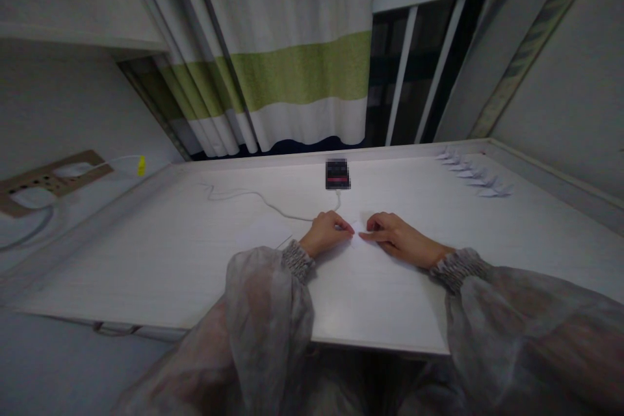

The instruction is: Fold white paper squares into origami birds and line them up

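2 hands (322,234) at paper (357,238), screen (336,173) unreadable

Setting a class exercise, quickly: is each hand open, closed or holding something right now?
Left hand: partly curled, fingertips at the small white paper; pinching or pressing cannot be told.
Right hand: partly curled, one finger extended toward the paper; grip unclear.

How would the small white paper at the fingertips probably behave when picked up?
The small white paper is probably very light, being smaller than the left hand. It likely bends easily, as it looks thin, though blur hides any folds.
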`<act>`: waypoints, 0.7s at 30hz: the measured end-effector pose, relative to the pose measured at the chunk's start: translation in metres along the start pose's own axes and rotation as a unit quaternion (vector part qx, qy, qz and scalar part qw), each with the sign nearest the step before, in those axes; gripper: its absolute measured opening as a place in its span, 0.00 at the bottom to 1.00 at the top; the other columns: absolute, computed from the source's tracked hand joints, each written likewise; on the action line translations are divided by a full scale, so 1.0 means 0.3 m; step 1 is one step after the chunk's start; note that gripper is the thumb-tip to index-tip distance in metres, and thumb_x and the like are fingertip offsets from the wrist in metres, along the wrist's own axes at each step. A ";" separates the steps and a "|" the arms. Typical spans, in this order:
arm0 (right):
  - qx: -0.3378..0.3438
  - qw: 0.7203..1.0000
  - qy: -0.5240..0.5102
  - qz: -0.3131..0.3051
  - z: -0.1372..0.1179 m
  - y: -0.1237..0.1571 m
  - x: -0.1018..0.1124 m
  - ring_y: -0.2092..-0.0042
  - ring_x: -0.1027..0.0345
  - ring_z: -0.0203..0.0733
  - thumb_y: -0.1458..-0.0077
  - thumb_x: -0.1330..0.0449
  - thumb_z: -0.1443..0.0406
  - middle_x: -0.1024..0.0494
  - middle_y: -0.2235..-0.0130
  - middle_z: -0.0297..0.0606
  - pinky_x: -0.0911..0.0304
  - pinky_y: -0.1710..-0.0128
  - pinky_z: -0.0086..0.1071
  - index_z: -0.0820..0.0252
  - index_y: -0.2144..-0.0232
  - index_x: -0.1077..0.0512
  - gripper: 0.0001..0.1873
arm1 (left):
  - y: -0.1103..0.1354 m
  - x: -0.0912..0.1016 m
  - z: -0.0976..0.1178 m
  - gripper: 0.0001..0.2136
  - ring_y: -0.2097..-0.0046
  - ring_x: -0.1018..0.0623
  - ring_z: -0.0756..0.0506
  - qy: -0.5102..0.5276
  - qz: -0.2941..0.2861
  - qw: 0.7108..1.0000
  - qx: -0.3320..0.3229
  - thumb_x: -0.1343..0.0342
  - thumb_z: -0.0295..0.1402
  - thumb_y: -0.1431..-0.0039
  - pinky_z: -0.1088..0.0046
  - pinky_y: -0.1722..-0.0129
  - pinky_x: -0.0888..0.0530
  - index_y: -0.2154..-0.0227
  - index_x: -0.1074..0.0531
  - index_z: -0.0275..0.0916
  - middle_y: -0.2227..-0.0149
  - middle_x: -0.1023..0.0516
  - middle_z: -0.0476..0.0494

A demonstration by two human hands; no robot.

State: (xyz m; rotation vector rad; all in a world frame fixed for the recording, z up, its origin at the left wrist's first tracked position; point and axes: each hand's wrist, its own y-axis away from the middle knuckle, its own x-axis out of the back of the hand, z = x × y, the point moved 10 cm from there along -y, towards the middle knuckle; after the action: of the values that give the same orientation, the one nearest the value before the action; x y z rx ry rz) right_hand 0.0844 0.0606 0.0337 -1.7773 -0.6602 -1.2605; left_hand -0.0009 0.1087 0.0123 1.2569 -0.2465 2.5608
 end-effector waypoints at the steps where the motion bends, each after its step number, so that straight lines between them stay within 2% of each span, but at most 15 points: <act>1: 0.001 1.000 -0.002 -0.001 -0.001 0.000 0.001 0.62 0.41 0.40 0.49 0.51 0.72 0.33 0.64 0.42 0.43 0.62 0.37 0.55 0.60 0.29 0.17 | -0.001 -0.001 -0.003 0.08 0.69 0.29 0.49 0.000 0.001 1.000 0.009 0.45 0.33 0.57 0.73 0.65 0.34 0.73 0.24 0.38 0.74 0.26 0.47; 5: -0.001 1.000 -0.003 -0.004 -0.005 -0.002 0.004 0.63 0.41 0.40 0.48 0.51 0.71 0.32 0.64 0.42 0.43 0.63 0.36 0.55 0.61 0.28 0.16 | 0.003 0.006 0.000 0.11 0.69 0.30 0.48 -0.019 0.014 1.000 0.020 0.43 0.39 0.60 0.72 0.64 0.34 0.74 0.24 0.39 0.73 0.26 0.46; 10: 0.007 1.000 0.025 -0.012 -0.022 -0.011 0.001 0.64 0.41 0.40 0.46 0.52 0.69 0.32 0.65 0.43 0.43 0.64 0.36 0.55 0.61 0.28 0.15 | 0.005 0.014 0.004 0.10 0.66 0.30 0.46 -0.039 0.022 0.999 0.019 0.41 0.40 0.62 0.70 0.63 0.35 0.75 0.24 0.41 0.70 0.26 0.45; 15: 0.016 0.998 0.054 -0.014 -0.036 -0.016 -0.004 0.64 0.40 0.40 0.45 0.54 0.68 0.31 0.66 0.44 0.43 0.65 0.35 0.59 0.62 0.28 0.15 | -0.003 0.009 -0.015 0.09 0.67 0.30 0.47 -0.036 0.015 0.998 0.046 0.40 0.38 0.63 0.70 0.64 0.35 0.76 0.24 0.41 0.74 0.27 0.47; 21: 0.013 0.997 0.075 -0.007 -0.024 -0.005 -0.006 0.63 0.39 0.40 0.46 0.53 0.69 0.31 0.64 0.43 0.44 0.65 0.36 0.55 0.60 0.29 0.15 | -0.008 -0.004 -0.019 0.09 0.68 0.31 0.49 -0.007 -0.023 0.999 0.033 0.41 0.32 0.62 0.74 0.66 0.35 0.73 0.24 0.40 0.72 0.27 0.49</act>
State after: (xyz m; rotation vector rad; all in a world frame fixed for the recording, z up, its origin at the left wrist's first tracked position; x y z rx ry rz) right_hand 0.0791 0.0552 0.0336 -1.6401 -0.6015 -1.3747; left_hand -0.0037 0.1124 0.0078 1.2893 -0.1365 2.5411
